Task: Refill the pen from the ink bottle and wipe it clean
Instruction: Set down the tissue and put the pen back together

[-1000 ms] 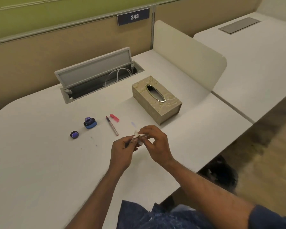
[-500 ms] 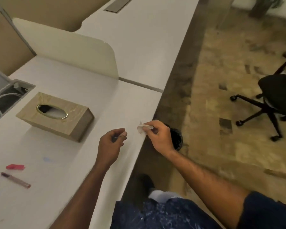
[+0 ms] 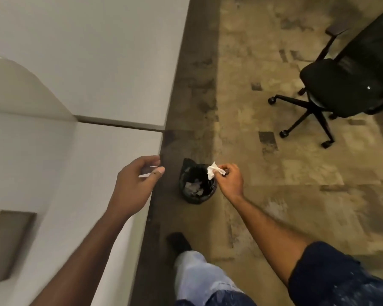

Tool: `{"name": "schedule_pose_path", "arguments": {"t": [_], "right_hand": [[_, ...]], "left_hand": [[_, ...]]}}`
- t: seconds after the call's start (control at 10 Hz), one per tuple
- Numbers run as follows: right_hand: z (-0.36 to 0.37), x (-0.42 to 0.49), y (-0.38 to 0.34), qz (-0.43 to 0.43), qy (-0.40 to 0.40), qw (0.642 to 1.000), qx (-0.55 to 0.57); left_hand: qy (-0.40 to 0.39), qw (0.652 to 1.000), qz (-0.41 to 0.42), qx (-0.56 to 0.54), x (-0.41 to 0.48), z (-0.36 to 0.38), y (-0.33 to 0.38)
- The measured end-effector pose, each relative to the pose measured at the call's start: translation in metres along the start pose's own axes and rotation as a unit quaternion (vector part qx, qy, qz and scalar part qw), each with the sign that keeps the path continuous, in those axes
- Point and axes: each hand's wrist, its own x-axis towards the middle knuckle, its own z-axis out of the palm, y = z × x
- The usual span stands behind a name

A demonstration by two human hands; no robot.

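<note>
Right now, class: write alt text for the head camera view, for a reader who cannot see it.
A right hand pinches a crumpled white tissue over a black-lined bin on the floor. The left hand curls above the desk edge.

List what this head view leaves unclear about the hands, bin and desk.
Head view only:
1. Left hand: motion blur hides whether its curled fingers hold anything.
2. Bin: contents too dark; tissue in the right hand covers part of its rim.
3. Box: cut by the left edge, blurred.
4. Chair: cut by the right edge.
</note>
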Motion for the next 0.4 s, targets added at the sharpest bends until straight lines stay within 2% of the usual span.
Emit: {"name": "schedule_pose_path", "arguments": {"t": [0.2, 0.4], "right_hand": [[0.040, 0.046, 0.048, 0.008, 0.011, 0.996, -0.083], [0.071, 0.070, 0.079, 0.034, -0.071, 0.975, -0.208]], "left_hand": [[-0.026, 1.000, 0.010, 0.002, 0.046, 0.020, 0.001], [-0.035, 0.999, 0.029, 0.008, 0.064, 0.032, -0.003]]}}
